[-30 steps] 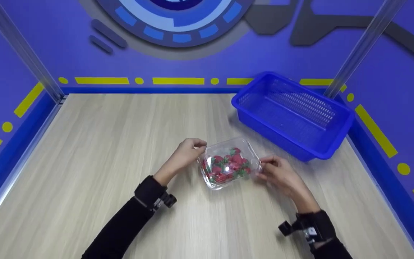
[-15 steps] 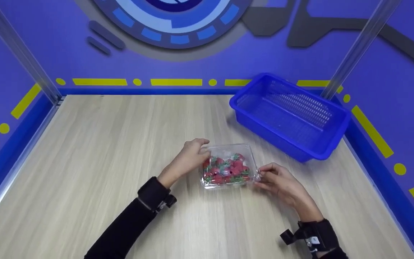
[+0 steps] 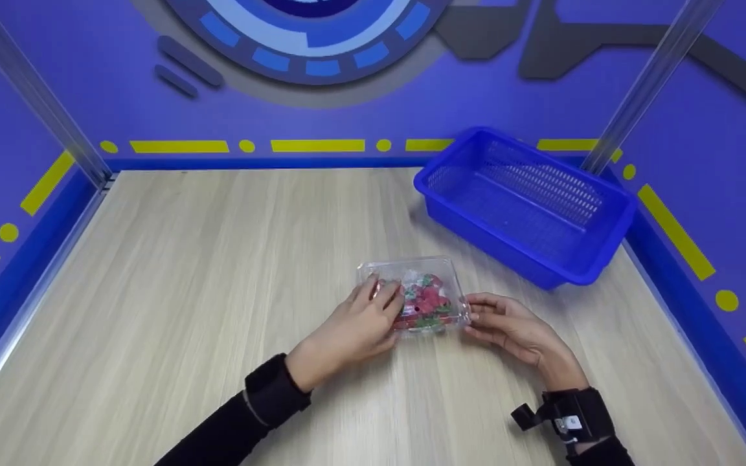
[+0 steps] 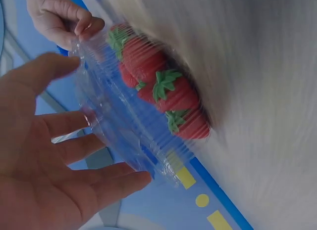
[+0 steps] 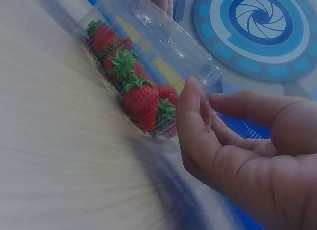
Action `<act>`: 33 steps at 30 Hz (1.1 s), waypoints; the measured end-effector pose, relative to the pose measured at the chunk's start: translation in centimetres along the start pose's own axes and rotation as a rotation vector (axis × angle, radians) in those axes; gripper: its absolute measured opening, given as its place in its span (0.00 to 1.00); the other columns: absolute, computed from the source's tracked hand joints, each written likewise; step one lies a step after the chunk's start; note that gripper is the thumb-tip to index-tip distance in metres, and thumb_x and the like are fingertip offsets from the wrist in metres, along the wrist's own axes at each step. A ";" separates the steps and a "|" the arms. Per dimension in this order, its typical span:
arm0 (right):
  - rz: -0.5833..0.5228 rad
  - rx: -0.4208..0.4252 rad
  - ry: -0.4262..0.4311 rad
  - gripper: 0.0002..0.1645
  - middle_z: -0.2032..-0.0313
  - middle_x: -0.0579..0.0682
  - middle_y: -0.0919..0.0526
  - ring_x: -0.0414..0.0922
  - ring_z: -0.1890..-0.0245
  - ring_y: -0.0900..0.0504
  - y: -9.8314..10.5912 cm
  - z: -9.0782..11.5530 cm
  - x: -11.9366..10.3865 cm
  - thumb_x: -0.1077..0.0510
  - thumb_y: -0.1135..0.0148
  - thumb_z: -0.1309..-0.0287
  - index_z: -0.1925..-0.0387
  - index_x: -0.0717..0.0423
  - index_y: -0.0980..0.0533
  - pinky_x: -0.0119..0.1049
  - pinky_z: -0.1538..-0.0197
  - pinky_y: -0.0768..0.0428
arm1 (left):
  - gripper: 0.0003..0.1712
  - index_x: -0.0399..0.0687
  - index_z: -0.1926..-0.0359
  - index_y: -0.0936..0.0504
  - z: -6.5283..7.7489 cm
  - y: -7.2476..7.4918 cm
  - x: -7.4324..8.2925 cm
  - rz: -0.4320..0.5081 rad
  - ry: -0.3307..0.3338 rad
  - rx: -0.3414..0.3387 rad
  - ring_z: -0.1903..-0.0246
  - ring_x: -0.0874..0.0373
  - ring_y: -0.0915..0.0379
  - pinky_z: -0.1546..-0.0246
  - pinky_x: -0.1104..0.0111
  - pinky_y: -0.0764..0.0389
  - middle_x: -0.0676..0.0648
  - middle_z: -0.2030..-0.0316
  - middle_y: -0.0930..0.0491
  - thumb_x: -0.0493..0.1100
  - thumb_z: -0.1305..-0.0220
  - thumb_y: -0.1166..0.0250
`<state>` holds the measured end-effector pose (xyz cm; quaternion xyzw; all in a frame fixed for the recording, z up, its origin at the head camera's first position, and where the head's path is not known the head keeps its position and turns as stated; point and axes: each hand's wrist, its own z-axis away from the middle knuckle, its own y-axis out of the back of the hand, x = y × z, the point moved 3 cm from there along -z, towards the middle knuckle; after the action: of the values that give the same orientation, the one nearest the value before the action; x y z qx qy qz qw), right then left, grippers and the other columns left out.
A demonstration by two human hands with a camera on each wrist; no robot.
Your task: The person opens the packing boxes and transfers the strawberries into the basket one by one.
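Observation:
A clear plastic clamshell box (image 3: 434, 264) rests on the table, with several red strawberries (image 3: 432, 299) with green leaves inside. Both wrist views show the strawberries along its bottom, under a domed lid (image 4: 111, 104). My left hand (image 3: 360, 323) reaches over the left part of the lid with its fingers spread, hiding some of the fruit in the head view. At the right end, my right hand (image 3: 522, 330) holds the box's front corner, fingers bent and thumb close to the fingertips. In the right wrist view, those fingertips (image 5: 193, 89) overlap the box's corner.
A blue plastic basket (image 3: 496, 230) with perforated sides stands at the back right, behind the box. The wood-grain table (image 3: 217, 259) meets blue walls (image 3: 347, 123) with yellow markings at the back and both sides.
The box has turned slightly and come to lie straighter on the table. My left hand has left its left edge and moved right over the lid; my right hand stays at the right corner.

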<state>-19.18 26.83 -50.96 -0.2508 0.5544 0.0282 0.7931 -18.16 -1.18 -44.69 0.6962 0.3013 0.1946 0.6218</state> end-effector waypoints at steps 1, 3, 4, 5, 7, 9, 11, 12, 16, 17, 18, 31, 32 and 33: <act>-0.015 -0.001 -0.003 0.25 0.49 0.57 0.21 0.46 0.51 0.17 0.0 0.0 0.1 0.74 0.44 0.34 0.36 0.70 0.35 0.41 0.41 0.19 | 0.35 0.38 0.32 0.27 0.1 0.0 0.1 -0.011 -0.004 0.009 0.34 0.33 0.35 0.38 0.49 0.24 0.39 0.32 0.30 0.56 0.30 0.37; -0.041 -0.002 -0.008 0.26 0.49 0.56 0.22 0.47 0.52 0.17 -0.1 0.1 0.4 0.76 0.45 0.35 0.37 0.67 0.34 0.42 0.40 0.19 | 0.33 0.37 0.33 0.26 0.1 0.0 0.3 -0.036 -0.014 0.030 0.34 0.33 0.33 0.38 0.49 0.24 0.38 0.33 0.28 0.54 0.30 0.37; -0.053 -0.003 -0.010 0.26 0.49 0.56 0.22 0.47 0.52 0.17 -0.1 0.0 0.4 0.77 0.45 0.36 0.38 0.66 0.33 0.42 0.40 0.19 | 0.33 0.36 0.33 0.26 0.1 0.0 0.4 -0.043 -0.014 0.037 0.35 0.32 0.33 0.39 0.49 0.23 0.37 0.34 0.28 0.53 0.31 0.37; -0.060 -0.002 -0.010 0.26 0.49 0.56 0.22 0.47 0.52 0.17 -0.1 0.0 0.5 0.77 0.45 0.36 0.38 0.65 0.33 0.43 0.40 0.20 | 0.32 0.36 0.34 0.26 0.1 0.0 0.6 -0.053 -0.015 0.044 0.35 0.31 0.32 0.40 0.48 0.23 0.37 0.34 0.27 0.52 0.31 0.36; -0.072 0.001 -0.010 0.26 0.49 0.56 0.23 0.47 0.52 0.18 -0.2 0.0 0.5 0.78 0.45 0.37 0.39 0.64 0.32 0.43 0.39 0.20 | 0.31 0.35 0.35 0.24 0.1 -0.1 0.9 -0.090 -0.019 0.059 0.37 0.31 0.30 0.43 0.48 0.20 0.36 0.36 0.25 0.51 0.32 0.37; -0.082 0.005 -0.004 0.25 0.49 0.57 0.23 0.47 0.52 0.17 -0.3 0.0 0.6 0.78 0.45 0.37 0.39 0.64 0.32 0.42 0.40 0.20 | 0.29 0.35 0.36 0.23 0.0 -0.2 1.3 -0.140 -0.020 0.074 0.39 0.31 0.28 0.47 0.48 0.18 0.36 0.37 0.24 0.50 0.32 0.37; -0.090 0.006 0.000 0.25 0.49 0.56 0.23 0.47 0.53 0.17 -0.5 0.1 0.6 0.78 0.45 0.37 0.40 0.64 0.33 0.41 0.41 0.19 | 0.26 0.36 0.38 0.22 -0.1 -0.4 1.7 -0.196 -0.022 0.087 0.41 0.32 0.25 0.49 0.48 0.16 0.37 0.38 0.23 0.47 0.31 0.38; -0.093 0.006 0.002 0.25 0.49 0.56 0.23 0.47 0.53 0.17 -0.6 0.1 0.7 0.78 0.46 0.37 0.40 0.64 0.33 0.41 0.42 0.18 | 0.24 0.36 0.38 0.21 -0.1 -0.5 1.9 -0.223 -0.025 0.092 0.42 0.32 0.25 0.49 0.48 0.16 0.37 0.38 0.22 0.45 0.30 0.39; -0.095 0.011 0.010 0.24 0.52 0.54 0.22 0.46 0.55 0.17 -0.9 0.1 0.8 0.78 0.48 0.36 0.41 0.63 0.34 0.39 0.45 0.17 | 0.19 0.39 0.40 0.20 -0.2 -0.6 2.4 -0.295 -0.023 0.104 0.44 0.33 0.22 0.52 0.49 0.15 0.39 0.40 0.21 0.38 0.29 0.41; -0.092 0.015 0.013 0.24 0.52 0.54 0.22 0.45 0.56 0.17 -1.0 0.1 0.8 0.78 0.49 0.36 0.41 0.64 0.34 0.39 0.46 0.17 | 0.19 0.39 0.40 0.19 -0.2 -0.7 2.5 -0.303 -0.021 0.104 0.44 0.33 0.22 0.52 0.49 0.15 0.40 0.40 0.20 0.37 0.29 0.42; -0.089 0.020 0.014 0.24 0.53 0.54 0.21 0.45 0.56 0.18 -1.1 0.1 0.8 0.78 0.49 0.36 0.41 0.64 0.35 0.39 0.46 0.17 | 0.19 0.40 0.40 0.19 -0.2 -0.7 2.6 -0.314 -0.020 0.103 0.44 0.33 0.22 0.53 0.50 0.15 0.41 0.40 0.20 0.37 0.28 0.42; -0.040 0.055 0.018 0.23 0.55 0.52 0.20 0.44 0.59 0.18 -1.6 -0.1 0.7 0.75 0.46 0.35 0.41 0.65 0.37 0.38 0.49 0.17 | 0.19 0.45 0.39 0.18 0.0 -1.1 3.2 -0.409 -0.020 0.119 0.45 0.36 0.20 0.55 0.50 0.14 0.43 0.39 0.20 0.40 0.27 0.43; -0.044 0.054 0.019 0.23 0.56 0.52 0.20 0.44 0.59 0.18 -1.5 -0.1 0.7 0.75 0.46 0.35 0.41 0.65 0.37 0.39 0.49 0.17 | 0.19 0.45 0.39 0.18 0.0 -1.1 3.2 -0.411 -0.021 0.130 0.46 0.37 0.20 0.56 0.50 0.14 0.43 0.39 0.20 0.40 0.27 0.43; -0.049 0.057 0.018 0.23 0.56 0.52 0.20 0.43 0.59 0.18 -1.5 -0.1 0.7 0.75 0.46 0.36 0.41 0.65 0.37 0.39 0.49 0.17 | 0.19 0.45 0.39 0.17 0.0 -1.1 3.2 -0.411 -0.021 0.141 0.46 0.37 0.19 0.56 0.50 0.13 0.43 0.40 0.19 0.41 0.27 0.43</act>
<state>-18.52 25.30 -51.02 -0.2419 0.5557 -0.0091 0.7953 -16.00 1.03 -46.11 0.6637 0.4435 0.0350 0.6013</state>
